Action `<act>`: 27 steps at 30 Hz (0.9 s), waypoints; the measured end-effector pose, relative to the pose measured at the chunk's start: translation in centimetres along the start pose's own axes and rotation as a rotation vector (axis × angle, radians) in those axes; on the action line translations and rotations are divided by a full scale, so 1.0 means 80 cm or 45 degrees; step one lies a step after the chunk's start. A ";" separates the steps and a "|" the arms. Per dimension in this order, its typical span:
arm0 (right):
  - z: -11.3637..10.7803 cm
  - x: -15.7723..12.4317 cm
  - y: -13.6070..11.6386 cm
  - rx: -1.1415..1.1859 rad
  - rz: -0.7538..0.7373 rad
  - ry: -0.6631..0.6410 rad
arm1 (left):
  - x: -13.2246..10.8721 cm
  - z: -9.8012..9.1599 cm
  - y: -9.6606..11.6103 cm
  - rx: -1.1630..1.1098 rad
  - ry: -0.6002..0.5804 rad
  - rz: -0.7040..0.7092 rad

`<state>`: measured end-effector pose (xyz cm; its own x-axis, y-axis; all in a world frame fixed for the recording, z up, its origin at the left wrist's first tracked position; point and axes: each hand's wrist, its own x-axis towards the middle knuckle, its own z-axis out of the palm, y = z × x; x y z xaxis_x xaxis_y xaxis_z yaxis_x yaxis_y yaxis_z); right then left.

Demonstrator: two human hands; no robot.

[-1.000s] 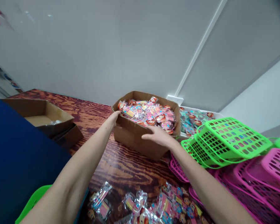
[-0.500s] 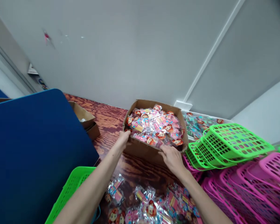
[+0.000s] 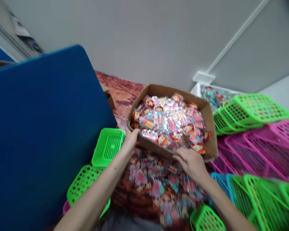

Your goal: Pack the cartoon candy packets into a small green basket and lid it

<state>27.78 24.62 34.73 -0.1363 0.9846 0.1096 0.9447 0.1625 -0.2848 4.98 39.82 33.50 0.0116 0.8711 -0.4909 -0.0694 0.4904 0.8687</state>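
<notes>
A brown cardboard box [image 3: 156, 148] full of small clear-wrapped packets [image 3: 173, 118] with pink, yellow and red-haired doll designs is in front of me. My left hand [image 3: 131, 138] is closed around its near left corner. At the near wall, further right, my right hand [image 3: 191, 162] grips the rim, thumb side against the cardboard. The fingers of both hands are partly hidden by the box edge. Below the box, many similar packets [image 3: 166, 192] lie loose on the dark red wood-patterned surface [image 3: 125, 195].
To the left stands a large blue panel [image 3: 50, 134], with green baskets [image 3: 108, 146] beside it. Stacked green [image 3: 257, 109] and pink baskets [image 3: 274, 150] fill the right side. Behind them a white bin [image 3: 197, 89] holds more packets. A grey wall [image 3: 135, 38] closes off the back.
The box has come closer to me and appears larger, with both hands still on its near edge. My view has tipped downward, bringing more baskets and loose packets into sight.
</notes>
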 end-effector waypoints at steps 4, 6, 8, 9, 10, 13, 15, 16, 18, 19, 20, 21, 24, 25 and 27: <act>-0.002 -0.004 0.000 -0.090 0.063 -0.051 | -0.059 -0.018 -0.031 -0.238 -0.154 -0.159; 0.000 -0.002 -0.002 -0.204 0.131 -0.059 | -0.086 -0.015 -0.043 -0.337 -0.237 -0.312; -0.001 0.002 -0.009 -0.270 0.169 -0.122 | -0.104 -0.002 -0.047 -0.385 -0.325 -0.462; -0.004 0.005 -0.013 -0.286 0.170 -0.171 | -0.107 0.008 -0.046 -0.398 -0.366 -0.520; -0.009 0.009 -0.016 -0.295 0.165 -0.231 | -0.107 0.020 -0.042 -0.410 -0.403 -0.564; -0.041 0.038 -0.013 -0.174 0.123 -0.563 | -0.090 0.055 -0.026 -0.486 -0.428 -0.625; -0.072 0.077 0.006 0.139 0.062 -0.809 | -0.075 0.073 -0.017 -0.510 -0.335 -0.657; -0.088 0.103 0.022 0.297 0.040 -0.831 | -0.069 0.080 -0.013 -0.505 -0.271 -0.679; -0.115 0.165 0.060 0.333 0.085 -0.587 | -0.061 0.087 -0.010 -0.480 -0.189 -0.713; -0.124 0.199 0.082 0.186 0.163 -0.375 | -0.059 0.087 -0.011 -0.473 -0.174 -0.714; -0.129 0.233 0.105 -0.009 0.242 -0.170 | -0.058 0.086 -0.014 -0.474 -0.170 -0.701; -0.130 0.267 0.128 -0.210 0.314 -0.019 | -0.057 0.084 -0.019 -0.476 -0.168 -0.684; -0.110 0.350 0.196 -0.404 0.407 0.045 | -0.059 0.074 -0.041 -0.539 -0.197 -0.613; -0.098 0.370 0.216 -0.380 0.422 -0.013 | -0.059 0.071 -0.049 -0.573 -0.205 -0.591; -0.073 0.398 0.251 -0.338 0.476 -0.151 | -0.058 0.068 -0.064 -0.617 -0.196 -0.555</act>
<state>44.12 58.86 38.07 0.2093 0.9755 -0.0677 0.9769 -0.2116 -0.0292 10.68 33.35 31.68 0.2799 0.6066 -0.7441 -0.4659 0.7635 0.4472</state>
